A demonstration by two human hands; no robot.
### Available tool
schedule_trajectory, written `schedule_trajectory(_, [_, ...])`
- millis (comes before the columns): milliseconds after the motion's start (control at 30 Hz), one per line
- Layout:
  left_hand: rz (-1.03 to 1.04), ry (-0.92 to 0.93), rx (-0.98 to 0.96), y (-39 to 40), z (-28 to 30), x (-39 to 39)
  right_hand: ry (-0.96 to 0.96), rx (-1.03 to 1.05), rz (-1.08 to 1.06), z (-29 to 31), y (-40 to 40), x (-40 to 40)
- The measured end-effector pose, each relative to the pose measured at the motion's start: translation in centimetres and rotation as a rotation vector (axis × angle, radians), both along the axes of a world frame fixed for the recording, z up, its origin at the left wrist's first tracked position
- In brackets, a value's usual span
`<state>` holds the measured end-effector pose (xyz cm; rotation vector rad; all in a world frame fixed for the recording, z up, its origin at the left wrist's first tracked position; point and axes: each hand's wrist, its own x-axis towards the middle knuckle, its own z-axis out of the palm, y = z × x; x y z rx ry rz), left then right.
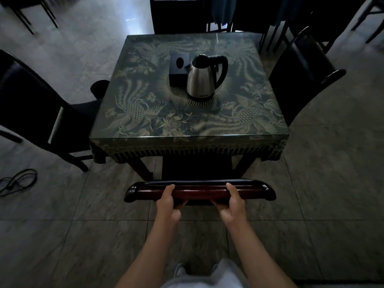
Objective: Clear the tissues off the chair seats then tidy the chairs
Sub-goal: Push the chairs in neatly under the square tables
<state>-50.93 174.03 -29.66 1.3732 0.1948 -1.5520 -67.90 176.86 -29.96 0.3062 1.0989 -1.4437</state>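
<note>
A dark wooden chair stands in front of me at the near side of the table, its glossy top rail (199, 191) running left to right. My left hand (167, 203) grips the rail left of its middle, thumb on top and fingers curled underneath. My right hand (232, 204) grips it right of the middle in the same way. The chair's dark seat (196, 169) reaches under the fringed edge of the table (187, 140). No tissue shows on the visible part of this seat.
On the patterned table stand a steel kettle (202, 80) and a dark tissue box (178, 67). Other dark chairs stand at the left (41, 113), the right (301, 80) and the far side (178, 15). A black cable (17, 180) lies on the tiled floor at left.
</note>
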Motion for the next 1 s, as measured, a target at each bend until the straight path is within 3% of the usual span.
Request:
schedule_trajectory(267, [-0.035,0.023,-0.038,0.5,0.5,0.4,0.086,0.063,0.166,0.9,1.2,-0.3])
schedule_trajectory(467, [-0.333,-0.128,-0.078,2.6,0.7,1.8,0.361,0.106,0.498,1.8,3.3,0.0])
schedule_trajectory(567, [-0.629,-0.437,-0.109,3.7,1.3,2.0,0.625,0.044,0.827,2.8,4.2,-0.1])
schedule_trajectory(633, [-0.931,-0.740,-0.198,4.1,1.8,2.5,0.933,-0.029,1.077,3.5,4.3,-0.6])
schedule_trajectory(733, [-1.275,-1.188,-0.309,4.5,4.2,3.2,1.237,-0.072,1.288,5.4,4.2,-1.1])
schedule_trajectory(833, [-1.377,-1.556,-0.481,4.6,7.4,3.2,1.473,-0.071,1.330,7.7,4.0,-1.1])
schedule_trajectory(1000, [-1.293,-1.826,-0.704,4.3,11.6,3.5,1.842,-0.105,1.259,11.4,3.8,-0.9])
